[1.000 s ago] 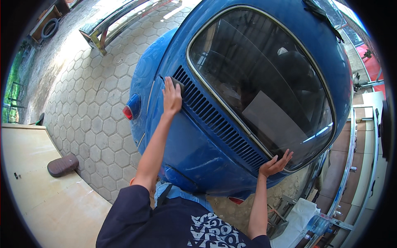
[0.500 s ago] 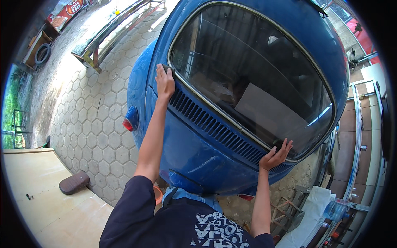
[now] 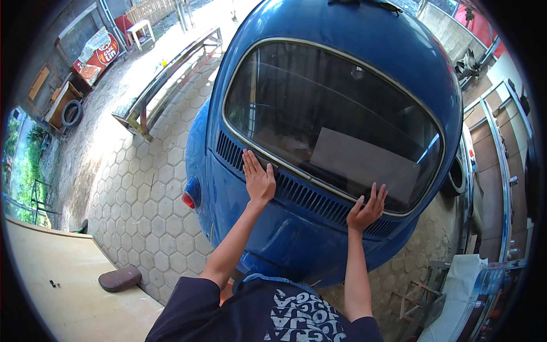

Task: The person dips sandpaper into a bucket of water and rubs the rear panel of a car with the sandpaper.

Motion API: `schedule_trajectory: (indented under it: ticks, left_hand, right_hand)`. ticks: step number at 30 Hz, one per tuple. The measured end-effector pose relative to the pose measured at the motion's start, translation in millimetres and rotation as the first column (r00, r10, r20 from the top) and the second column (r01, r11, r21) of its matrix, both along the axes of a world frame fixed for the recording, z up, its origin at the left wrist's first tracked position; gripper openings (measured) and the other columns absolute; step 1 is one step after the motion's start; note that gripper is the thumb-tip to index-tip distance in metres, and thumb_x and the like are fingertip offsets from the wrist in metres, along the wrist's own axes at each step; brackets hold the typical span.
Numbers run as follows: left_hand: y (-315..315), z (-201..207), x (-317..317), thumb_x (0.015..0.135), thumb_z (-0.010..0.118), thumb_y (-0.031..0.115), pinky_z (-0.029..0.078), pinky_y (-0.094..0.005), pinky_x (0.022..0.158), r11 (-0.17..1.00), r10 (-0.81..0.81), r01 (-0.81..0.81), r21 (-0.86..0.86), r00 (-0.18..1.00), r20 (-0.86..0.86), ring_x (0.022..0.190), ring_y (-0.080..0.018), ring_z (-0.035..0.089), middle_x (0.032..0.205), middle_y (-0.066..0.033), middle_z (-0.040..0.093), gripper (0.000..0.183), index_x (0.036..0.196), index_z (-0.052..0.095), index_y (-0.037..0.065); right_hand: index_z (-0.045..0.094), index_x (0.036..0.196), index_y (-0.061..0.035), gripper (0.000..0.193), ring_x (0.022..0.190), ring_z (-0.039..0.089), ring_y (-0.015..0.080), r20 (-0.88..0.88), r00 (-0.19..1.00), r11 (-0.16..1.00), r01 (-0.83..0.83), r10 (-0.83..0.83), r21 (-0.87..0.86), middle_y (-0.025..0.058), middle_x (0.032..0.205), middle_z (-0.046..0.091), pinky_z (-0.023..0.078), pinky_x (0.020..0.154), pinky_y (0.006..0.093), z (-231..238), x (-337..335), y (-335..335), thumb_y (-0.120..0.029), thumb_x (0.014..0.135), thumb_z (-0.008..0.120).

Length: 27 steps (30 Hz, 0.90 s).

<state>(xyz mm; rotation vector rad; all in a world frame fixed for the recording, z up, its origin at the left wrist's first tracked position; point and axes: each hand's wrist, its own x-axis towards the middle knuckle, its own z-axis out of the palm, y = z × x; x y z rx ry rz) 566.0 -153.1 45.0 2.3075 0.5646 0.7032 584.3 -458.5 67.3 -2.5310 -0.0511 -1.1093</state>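
Observation:
A blue rounded car stands in front of me, its rear window framed by bright trim. Below the glass runs a row of slotted vents. My left hand lies on the vents' left half, fingers straight and close together. A small dark pad shows beside its thumb, mostly hidden under the hand; its exact kind I cannot make out. My right hand rests at the window's lower trim towards the right, fingers stretched up and nothing visible in them. A pale sheet shows through or in the glass.
A pale board with a brown padded seat on it is at lower left. Behind them spread hexagonal pavers. A long bench stands at far left. Metal frames and white sheeting line the right side.
My left hand has slid from the window's left corner rightward along the vents, with the dark pad moving along. My right hand stays near the lower trim. The head view has shifted.

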Motion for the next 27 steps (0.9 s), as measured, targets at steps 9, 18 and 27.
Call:
schedule_trajectory:
  ticks: [9, 18, 27]
  left_hand:
    - [-123, -4, -37, 0.098, 0.045, 0.033, 0.008, -0.0491, 0.121, 0.986, -0.078, 0.081, 0.146, 0.997, -0.027, 0.151, -0.0368, 0.009, 0.162, -0.023, 0.011, 0.076, 0.154, 0.011, -0.005]
    - [-144, 15, -53, 0.096, 0.052, 0.042, 0.008, -0.0594, 0.117, 0.943, -0.134, 0.183, 0.278, 0.974, -0.185, 0.149, -0.0326, 0.016, 0.161, -0.0145, 0.019, 0.077, 0.156, 0.02, 0.005]
    - [-115, 34, -51, 0.071, 0.086, 0.02, 0.049, -0.0397, 0.081, 0.957, -0.199, 0.22, -0.188, 0.972, 0.123, 0.091, -0.0332, 0.059, 0.099, -0.0135, 0.06, 0.059, 0.121, 0.057, 0.007]
  right_hand:
    - [0.053, 0.141, -0.0184, 0.048, 0.143, 0.036, 0.0306, -0.027, 0.999, 0.999, 0.028, -0.027, 0.037, 0.0088, 0.154, 0.041, 0.026, 0.113, 0.0492, 2, 0, 0, -0.027, 0.095, 0.047]
    - [0.065, 0.123, -0.0129, 0.034, 0.141, 0.038, 0.0331, -0.091, 0.946, 0.907, -0.268, 0.311, 0.325, 0.0109, 0.146, 0.049, 0.031, 0.112, 0.0463, 8, -22, -14, -0.018, 0.09, 0.057]
    - [0.064, 0.121, -0.0082, 0.037, 0.116, 0.052, 0.0336, -0.177, 0.889, 0.779, -0.255, 0.421, 0.573, 0.0116, 0.122, 0.058, 0.042, 0.104, 0.0427, -26, -105, 19, -0.011, 0.084, 0.066]
